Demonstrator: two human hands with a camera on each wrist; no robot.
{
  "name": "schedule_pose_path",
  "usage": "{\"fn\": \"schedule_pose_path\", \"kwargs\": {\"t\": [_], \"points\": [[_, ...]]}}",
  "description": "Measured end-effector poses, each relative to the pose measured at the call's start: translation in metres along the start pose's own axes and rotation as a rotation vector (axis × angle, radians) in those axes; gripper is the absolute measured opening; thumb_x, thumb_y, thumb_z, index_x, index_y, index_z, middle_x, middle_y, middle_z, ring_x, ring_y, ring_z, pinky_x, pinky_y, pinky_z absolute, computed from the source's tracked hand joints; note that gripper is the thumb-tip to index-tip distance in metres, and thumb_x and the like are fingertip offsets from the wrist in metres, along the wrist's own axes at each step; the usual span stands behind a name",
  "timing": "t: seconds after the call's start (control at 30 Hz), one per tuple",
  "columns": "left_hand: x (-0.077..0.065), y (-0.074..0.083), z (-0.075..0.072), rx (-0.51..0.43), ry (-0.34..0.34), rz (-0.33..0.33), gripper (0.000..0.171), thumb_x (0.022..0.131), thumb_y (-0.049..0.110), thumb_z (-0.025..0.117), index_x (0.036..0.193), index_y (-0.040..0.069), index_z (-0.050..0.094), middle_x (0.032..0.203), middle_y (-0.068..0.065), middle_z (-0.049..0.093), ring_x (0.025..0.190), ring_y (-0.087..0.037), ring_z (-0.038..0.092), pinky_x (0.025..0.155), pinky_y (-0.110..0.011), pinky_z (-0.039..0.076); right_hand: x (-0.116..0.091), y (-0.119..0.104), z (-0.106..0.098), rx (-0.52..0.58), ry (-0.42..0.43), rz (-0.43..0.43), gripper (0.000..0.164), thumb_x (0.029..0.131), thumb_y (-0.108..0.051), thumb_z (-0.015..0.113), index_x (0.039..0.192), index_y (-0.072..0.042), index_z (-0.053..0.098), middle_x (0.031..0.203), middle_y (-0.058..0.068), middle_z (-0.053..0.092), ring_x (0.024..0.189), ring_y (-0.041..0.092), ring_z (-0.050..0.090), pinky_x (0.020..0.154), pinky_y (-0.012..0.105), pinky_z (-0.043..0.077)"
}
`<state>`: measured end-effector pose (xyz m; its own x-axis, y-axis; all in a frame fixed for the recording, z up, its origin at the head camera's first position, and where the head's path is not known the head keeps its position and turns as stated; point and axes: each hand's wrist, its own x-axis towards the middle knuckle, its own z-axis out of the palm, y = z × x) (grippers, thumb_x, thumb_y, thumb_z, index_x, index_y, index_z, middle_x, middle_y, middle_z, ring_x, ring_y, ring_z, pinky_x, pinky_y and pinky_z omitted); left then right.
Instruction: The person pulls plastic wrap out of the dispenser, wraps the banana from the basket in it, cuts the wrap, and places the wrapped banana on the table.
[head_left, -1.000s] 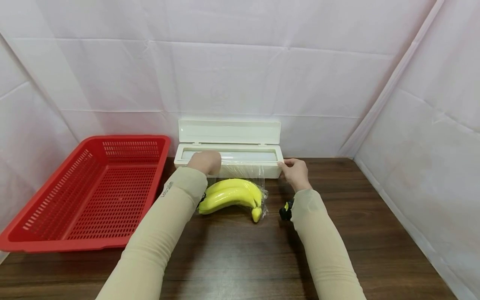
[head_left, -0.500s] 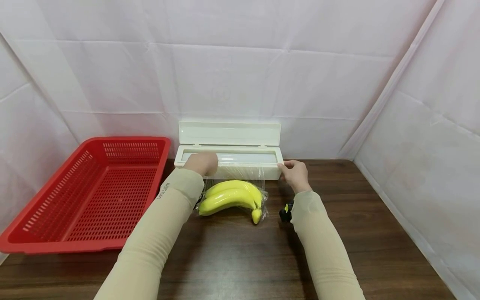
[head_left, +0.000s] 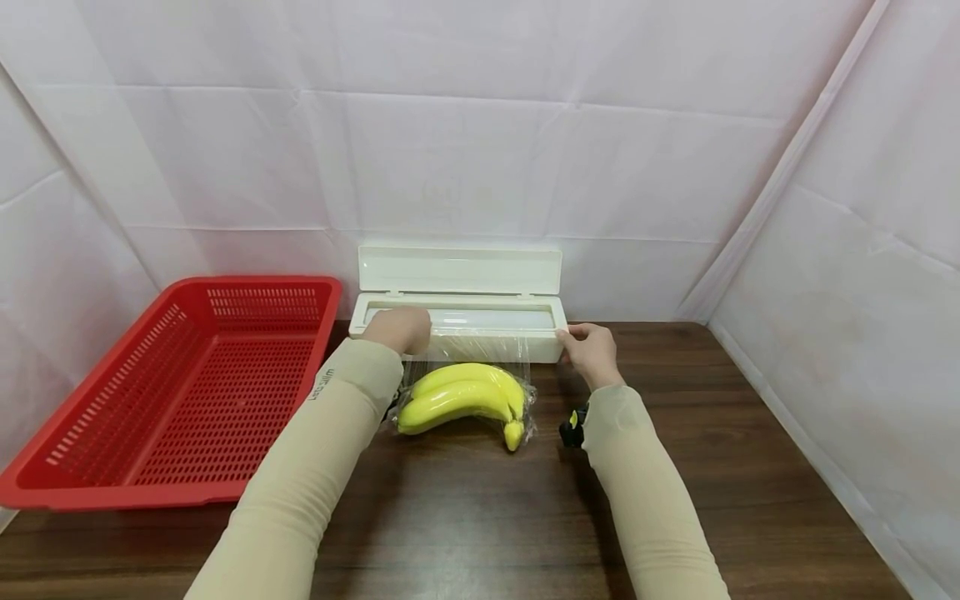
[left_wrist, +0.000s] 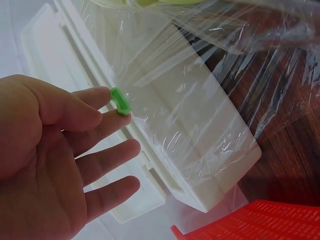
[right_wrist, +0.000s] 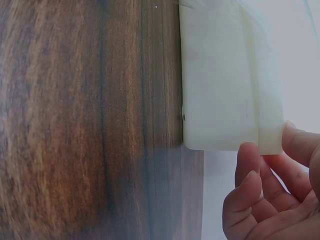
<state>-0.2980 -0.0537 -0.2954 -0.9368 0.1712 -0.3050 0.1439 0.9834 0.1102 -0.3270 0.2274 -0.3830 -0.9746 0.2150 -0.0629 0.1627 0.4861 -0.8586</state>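
A white cling film dispenser (head_left: 543, 350) stands at the back of the table, its lid (head_left: 459, 271) raised. Cling film (head_left: 513, 344) runs from it over its front to a bunch of bananas (head_left: 457, 400), which is wrapped in film. My left hand (head_left: 401, 329) is over the dispenser's left part. In the left wrist view its index and middle fingertips touch a small green slider (left_wrist: 120, 102) on the dispenser's edge, the other fingers spread. My right hand (head_left: 592, 354) holds the dispenser's right end, thumb on top and fingers against the end.
To the left sits a red plastic basket (head_left: 225, 496) with slotted walls. Dark wood table (head_left: 480, 525) lies under everything. White cloth walls (head_left: 450, 150) close off the back and sides.
My left hand has slid a little to the left along the dispenser. The right hand keeps its hold on the end, and the bananas lie where they were.
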Motion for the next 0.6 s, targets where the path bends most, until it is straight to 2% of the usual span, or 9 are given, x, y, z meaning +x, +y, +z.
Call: {"fn": "schedule_pose_path", "kwargs": {"t": [0.23,0.33,0.6], "points": [[0.0019,-0.0039,0.0005,-0.021,-0.02,-0.015,0.022,0.094,0.009,0.035,0.082,0.01,0.054,0.11,-0.011,0.06,0.083,-0.02,0.051,0.076,-0.037,0.044,-0.0015,-0.0009,-0.0029,-0.015,-0.005,-0.004,0.039,0.094,-0.027,0.056,0.124,-0.001,0.058,0.112,0.022,0.061,0.085,0.035,0.066,0.064,0.035,0.052],[0.0024,-0.0054,0.0013,-0.042,-0.021,-0.024,0.024,0.095,0.01,0.033,0.085,0.009,0.056,0.113,-0.011,0.06,0.084,-0.021,0.053,0.076,-0.037,0.044,-0.0018,-0.0004,-0.003,-0.016,-0.007,-0.002,0.039,0.094,-0.027,0.056,0.124,-0.002,0.058,0.112,0.021,0.061,0.086,0.035,0.066,0.064,0.035,0.051],[0.0013,-0.0086,0.0008,-0.061,-0.044,-0.023,0.027,0.097,0.012,0.031,0.089,0.007,0.057,0.112,-0.013,0.058,0.074,-0.02,0.045,0.062,-0.032,0.038,-0.0009,0.0003,-0.0017,-0.014,-0.006,-0.006,0.038,0.094,-0.026,0.056,0.124,-0.002,0.059,0.111,0.021,0.062,0.086,0.036,0.065,0.065,0.037,0.052]]}}
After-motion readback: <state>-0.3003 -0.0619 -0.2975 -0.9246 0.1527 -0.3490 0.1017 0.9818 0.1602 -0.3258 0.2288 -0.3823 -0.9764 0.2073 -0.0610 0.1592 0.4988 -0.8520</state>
